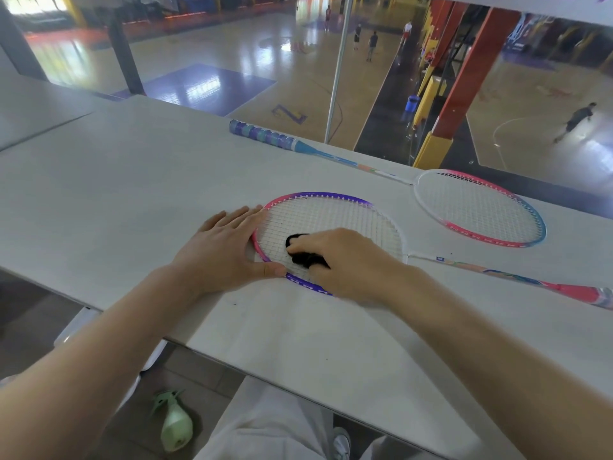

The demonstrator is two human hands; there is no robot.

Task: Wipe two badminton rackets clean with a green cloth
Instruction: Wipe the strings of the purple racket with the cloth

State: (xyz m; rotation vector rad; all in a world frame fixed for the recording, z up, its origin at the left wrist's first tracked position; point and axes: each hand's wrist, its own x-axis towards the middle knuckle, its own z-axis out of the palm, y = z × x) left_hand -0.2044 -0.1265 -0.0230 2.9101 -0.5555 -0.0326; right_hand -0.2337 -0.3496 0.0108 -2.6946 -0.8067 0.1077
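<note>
Cloth [303,252] under right hand [348,260], beside left hand [222,247].

Table top [132,200] matt, smooth; near racket frame [318,195] glossy, strings woven; cloth [303,252] dark, soft

The near racket [331,224], its frame pink and purple with white strings, lies flat, its head under both hands and its shaft running out to the right of the grip. The cloth [303,252], looking very dark here, is bunched on the strings under the right hand's fingers. The second racket [481,207], white, pink and blue, lies flat beyond, untouched.
</note>
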